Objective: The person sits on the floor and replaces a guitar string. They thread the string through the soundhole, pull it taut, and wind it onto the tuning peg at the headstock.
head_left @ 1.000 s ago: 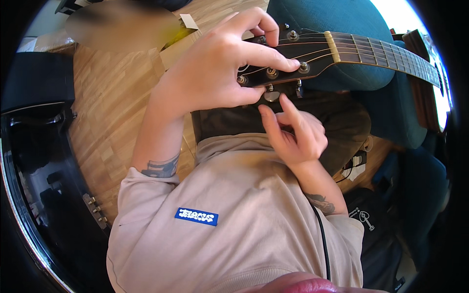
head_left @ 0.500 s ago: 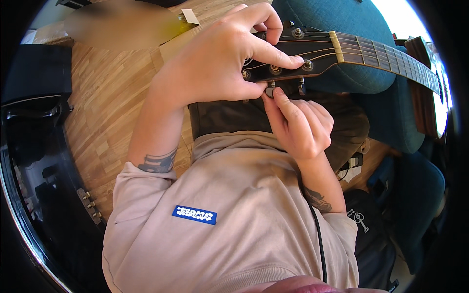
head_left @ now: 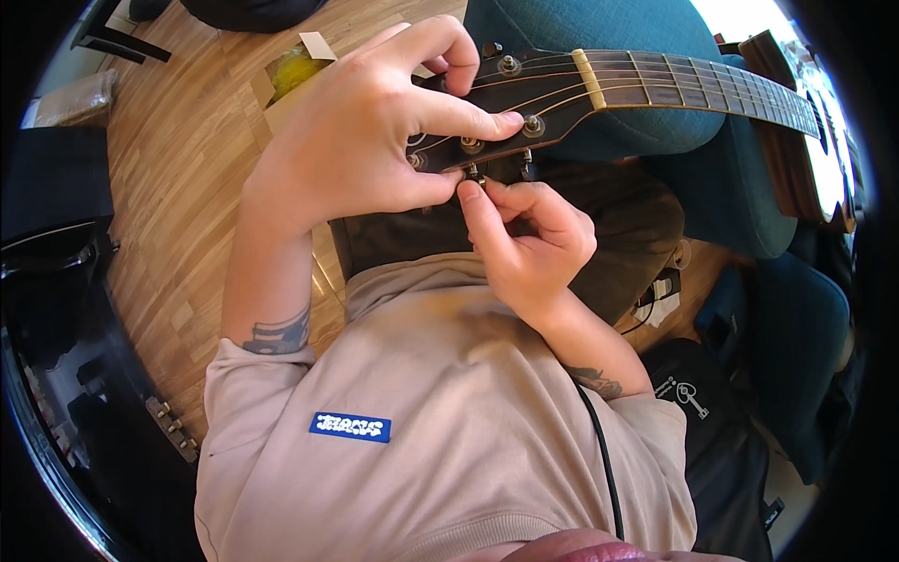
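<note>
The left hand keeps its closed grip on the headstock while the right hand has moved in, now pinching a tuning peg (lower row), so the tuning is underway.

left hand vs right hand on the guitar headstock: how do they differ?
The left hand wraps the headstock from above, fingers spread across its face; the right hand sits below it, fingers curled. The left grips broadly, while the right pinches a small tuning peg at the lower edge with its fingertips. Both are bare and touch the headstock.
</note>
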